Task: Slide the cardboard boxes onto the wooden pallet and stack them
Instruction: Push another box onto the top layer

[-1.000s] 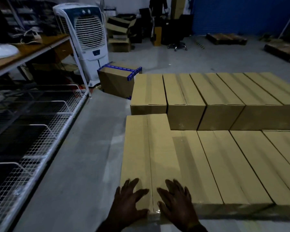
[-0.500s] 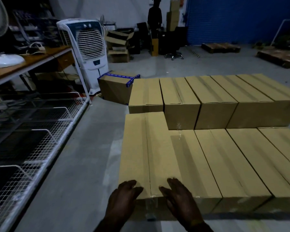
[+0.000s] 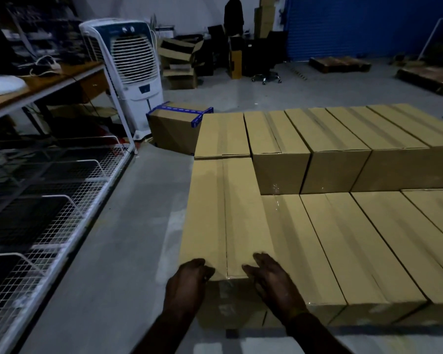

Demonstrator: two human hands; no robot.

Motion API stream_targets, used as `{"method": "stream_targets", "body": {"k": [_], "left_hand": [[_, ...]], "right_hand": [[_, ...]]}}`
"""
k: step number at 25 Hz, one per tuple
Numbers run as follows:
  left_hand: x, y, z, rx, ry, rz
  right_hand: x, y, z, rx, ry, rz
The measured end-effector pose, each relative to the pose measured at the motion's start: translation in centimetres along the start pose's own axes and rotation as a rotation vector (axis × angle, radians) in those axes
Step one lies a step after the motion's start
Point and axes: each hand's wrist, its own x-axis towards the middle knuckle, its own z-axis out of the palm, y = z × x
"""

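Box [image 3: 223,218] lies long-side away from me, leftmost in the near row, its far end meeting a box of the back row [image 3: 221,134] and its right side against the next near box [image 3: 302,246]. Head view: my left hand [image 3: 187,284] presses the near end face at the top left edge, fingers bent over the rim; my right hand [image 3: 274,279] rests at the top right corner, fingers fairly straight. Taller back-row boxes [image 3: 343,149] stand to the right. I see an air cooler [image 3: 131,65] and wire rack [image 3: 62,213] on the left.
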Motion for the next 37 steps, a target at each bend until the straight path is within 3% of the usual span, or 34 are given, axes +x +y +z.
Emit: {"method": "stream_targets", "body": {"k": [15,26,37], "left_hand": [[1.1,-0.8,0.8,-0.074,0.034,-0.031],[0.8,-0.2,0.6,-0.031,-0.014,-0.06],[-9.1,12.0,-7.5,0.072,-0.035,0.101]], "right_hand": [[1.8,-0.5,0.0,0.092,-0.007,0.066],[1.8,-1.3,-0.6,0.008,-0.055,0.125],[-9.8,-9.4,-14.5,-0.103,-0.047,0.304]]}}
